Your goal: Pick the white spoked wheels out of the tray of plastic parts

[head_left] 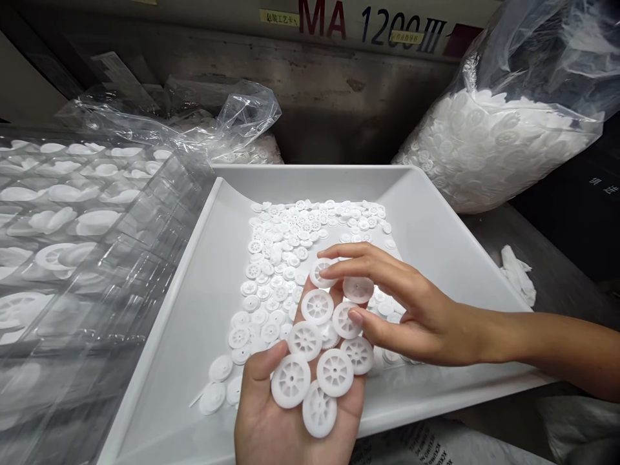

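Observation:
Palm up over the front of a white tray (436, 239), my left hand (295, 433) holds several white plastic wheels (334, 372) spread across its palm and fingers. The wheels are round and spoked, with small centre holes. From the right, my right hand (416, 303) reaches over them, its thumb on one wheel (347, 320) and its fingertips on another (321, 273) near the left fingertips. Many more white wheels (276, 258) lie loose on the tray floor behind and left of my hands.
Clear compartment trays (58, 219) holding white parts stand at the left. A clear bag of white parts (498, 142) is at the back right, another plastic bag (242, 123) at the back left. A crumpled white item (517, 274) lies right of the tray.

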`<state>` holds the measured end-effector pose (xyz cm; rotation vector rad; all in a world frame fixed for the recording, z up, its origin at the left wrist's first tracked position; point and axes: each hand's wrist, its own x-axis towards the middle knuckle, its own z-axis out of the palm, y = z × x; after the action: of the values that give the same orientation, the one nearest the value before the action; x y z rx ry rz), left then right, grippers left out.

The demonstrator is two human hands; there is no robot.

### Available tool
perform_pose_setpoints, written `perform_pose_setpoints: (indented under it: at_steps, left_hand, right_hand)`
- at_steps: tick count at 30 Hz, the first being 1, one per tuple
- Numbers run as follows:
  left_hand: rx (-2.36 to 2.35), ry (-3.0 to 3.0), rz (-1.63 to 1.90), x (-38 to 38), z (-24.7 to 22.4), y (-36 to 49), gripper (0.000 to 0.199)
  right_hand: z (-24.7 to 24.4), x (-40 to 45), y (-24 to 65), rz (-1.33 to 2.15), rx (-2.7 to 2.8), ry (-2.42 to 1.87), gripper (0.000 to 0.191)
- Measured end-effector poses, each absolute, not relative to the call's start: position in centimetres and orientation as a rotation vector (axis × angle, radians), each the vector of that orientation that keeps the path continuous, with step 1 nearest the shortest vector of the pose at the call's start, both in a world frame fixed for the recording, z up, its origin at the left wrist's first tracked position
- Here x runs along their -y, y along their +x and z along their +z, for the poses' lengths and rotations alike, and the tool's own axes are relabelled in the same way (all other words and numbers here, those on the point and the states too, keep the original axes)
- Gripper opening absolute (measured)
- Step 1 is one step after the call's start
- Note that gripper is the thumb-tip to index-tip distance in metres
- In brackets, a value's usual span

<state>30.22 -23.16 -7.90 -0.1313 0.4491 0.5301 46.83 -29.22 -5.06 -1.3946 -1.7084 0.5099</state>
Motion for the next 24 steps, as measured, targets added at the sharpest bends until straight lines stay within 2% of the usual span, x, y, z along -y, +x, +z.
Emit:
perform_pose_setpoints:
  at_steps: [4, 14, 24]
  left_hand:
    - [-0.489, -0.124, 0.544, 23.1, -7.9, 30.5, 0.049]
    - [-0.404, 0.008, 0.57, 23.3, -8.3, 29.7, 0.04]
    - [-0.406, -0.069, 0.542, 21.8, -6.1, 33.0, 0.054]
  right_hand:
    - [-5.1, 29.1, 46.8, 0.52, 1.685, -1.381, 0.042]
    - [-5.4, 29.3, 46.5, 0.886, 1.388, -1.268, 0.052]
    - [-5.8, 28.6, 47.2, 1.216, 1.045, -1.03, 0.059]
